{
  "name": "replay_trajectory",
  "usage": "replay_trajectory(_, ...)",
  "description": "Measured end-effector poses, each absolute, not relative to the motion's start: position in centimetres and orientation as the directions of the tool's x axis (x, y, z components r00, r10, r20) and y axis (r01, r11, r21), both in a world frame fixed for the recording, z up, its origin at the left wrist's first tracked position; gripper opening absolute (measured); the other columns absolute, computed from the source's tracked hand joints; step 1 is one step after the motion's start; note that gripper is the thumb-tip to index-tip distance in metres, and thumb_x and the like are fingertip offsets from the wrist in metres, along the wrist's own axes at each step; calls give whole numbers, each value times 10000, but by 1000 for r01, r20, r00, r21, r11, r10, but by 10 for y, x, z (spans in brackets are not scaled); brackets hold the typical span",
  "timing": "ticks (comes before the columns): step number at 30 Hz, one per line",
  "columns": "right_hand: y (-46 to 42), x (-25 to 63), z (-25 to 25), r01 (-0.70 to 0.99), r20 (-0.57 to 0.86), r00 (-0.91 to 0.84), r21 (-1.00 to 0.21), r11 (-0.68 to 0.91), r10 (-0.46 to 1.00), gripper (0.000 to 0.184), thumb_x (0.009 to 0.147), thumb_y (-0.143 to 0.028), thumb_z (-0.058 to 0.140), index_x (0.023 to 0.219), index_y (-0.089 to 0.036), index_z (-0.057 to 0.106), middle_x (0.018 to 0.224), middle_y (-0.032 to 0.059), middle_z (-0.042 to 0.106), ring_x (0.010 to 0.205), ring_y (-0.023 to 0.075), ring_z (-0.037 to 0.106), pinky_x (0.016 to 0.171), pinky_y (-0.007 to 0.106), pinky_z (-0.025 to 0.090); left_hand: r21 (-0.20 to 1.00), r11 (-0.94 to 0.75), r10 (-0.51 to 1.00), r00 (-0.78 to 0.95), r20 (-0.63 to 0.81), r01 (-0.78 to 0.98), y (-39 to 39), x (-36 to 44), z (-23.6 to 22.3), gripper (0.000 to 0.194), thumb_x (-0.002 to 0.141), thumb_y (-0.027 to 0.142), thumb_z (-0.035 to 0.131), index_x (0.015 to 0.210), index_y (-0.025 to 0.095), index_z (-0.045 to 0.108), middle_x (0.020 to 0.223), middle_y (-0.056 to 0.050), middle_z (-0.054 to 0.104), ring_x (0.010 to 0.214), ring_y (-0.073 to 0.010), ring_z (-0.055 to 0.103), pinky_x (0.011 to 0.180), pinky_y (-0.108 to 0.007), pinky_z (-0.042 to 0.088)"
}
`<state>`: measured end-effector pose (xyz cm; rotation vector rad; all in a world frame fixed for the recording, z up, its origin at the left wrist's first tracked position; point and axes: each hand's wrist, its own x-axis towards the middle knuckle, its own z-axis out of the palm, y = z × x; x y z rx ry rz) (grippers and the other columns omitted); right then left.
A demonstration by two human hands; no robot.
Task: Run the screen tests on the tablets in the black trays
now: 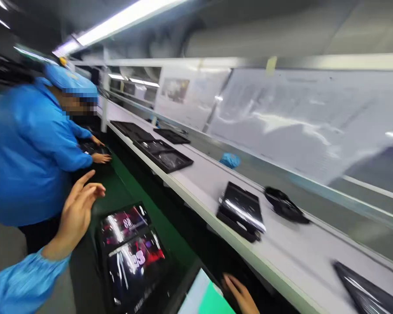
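My left hand [78, 209] is raised on the left, fingers bent and apart, holding nothing. Just to its right, a black tray [105, 257] carries two devices with lit screens, the farther screen [126, 224] and the nearer screen [137, 259], both showing dark red and purple pictures. At the bottom edge, another lit screen [212, 301] glows white and green in a dark frame. My right hand [239, 294] is beside that screen's right side, its fingers stretched out; whether it touches the frame I cannot tell. Part of this hand is cut off below.
A co-worker [39, 131] in blue leans over dark trays at the far left. On the white shelf [199, 183] to the right lie black trays [170, 159], a glossy black box-like item [242, 209], a coiled black strap or cable [283, 203] and a blue crumpled item [229, 160].
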<state>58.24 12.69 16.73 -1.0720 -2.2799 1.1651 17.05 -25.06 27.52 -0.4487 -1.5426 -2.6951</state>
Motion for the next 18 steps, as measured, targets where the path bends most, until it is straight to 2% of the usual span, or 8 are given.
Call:
replay_trajectory(1, 121, 582, 168, 467, -97, -635, -838, 281, 766, 673, 512, -958, 569, 765, -366, 767, 979, 144, 740, 1017, 433, 695, 947, 590, 514, 913, -388, 282, -926, 249, 127, -251, 196, 251, 580, 841, 415, 657, 1395, 308, 524, 1023, -13, 685, 1009, -181, 632, 999, -324, 473)
replay_trajectory(2, 116, 582, 168, 454, -162, -653, -866, 212, 740, 705, 519, -919, 617, 828, -308, 785, 1019, 162, 741, 1069, 451, 672, 1021, 607, 463, 966, -232, 409, -889, 207, 118, -252, 224, 225, 595, 819, 469, 671, 1384, 345, 532, 1097, -18, 687, 1105, -227, 619, 1077, -385, 438)
replay_trajectory(5, 111, 585, 160, 493, -285, -615, -866, 77, 735, 758, 559, -800, 710, 1064, -238, 760, 1061, 125, 756, 1060, 354, 694, 1046, 564, 470, 973, 122, 515, -851, 108, 197, -257, 309, 149, 669, 787, 567, 651, 1418, 461, 459, 1326, 6, 614, 1338, -312, 490, 1211, -510, 292)
replay_trajectory(7, 112, 591, 153, 459, -343, -662, -888, -1, 666, 721, 644, -691, 737, 1185, -216, 712, 1154, 125, 738, 1118, 325, 671, 1082, 575, 425, 975, 191, 553, -833, -15, 109, -258, 357, 108, 715, 799, 603, 603, 1464, 490, 368, 1430, 8, 538, 1403, -331, 422, 1224, -549, 261)
replay_trajectory(11, 113, 597, 148, 415, -361, -774, -910, -13, 520, 541, 699, -468, 768, 1201, -274, 712, 1196, 54, 733, 1221, 297, 614, 1127, 520, 377, 967, 245, 664, -716, -217, -67, -252, 424, 69, 698, 831, 585, 560, 1481, 506, 317, 1500, 21, 481, 1442, -331, 377, 1224, -530, 276)
replay_trajectory(14, 116, 597, 149, 404, -343, -831, -914, 50, 437, 491, 711, -342, 731, 1200, -304, 716, 1237, 10, 714, 1251, 282, 584, 1150, 479, 349, 959, 271, 692, -676, -253, -81, -248, 446, 66, 653, 853, 569, 548, 1470, 495, 348, 1519, 37, 473, 1461, -297, 354, 1233, -499, 269)
replay_trajectory(18, 120, 597, 149, 398, -341, -868, -913, 94, 361, 541, 711, -254, 662, 1247, -325, 690, 1338, -28, 658, 1309, 278, 526, 1176, 463, 303, 947, 317, 653, -711, -262, -57, -247, 455, 73, 651, 872, 581, 532, 1476, 379, 396, 1555, 1, 439, 1464, -287, 348, 1239, -489, 240)
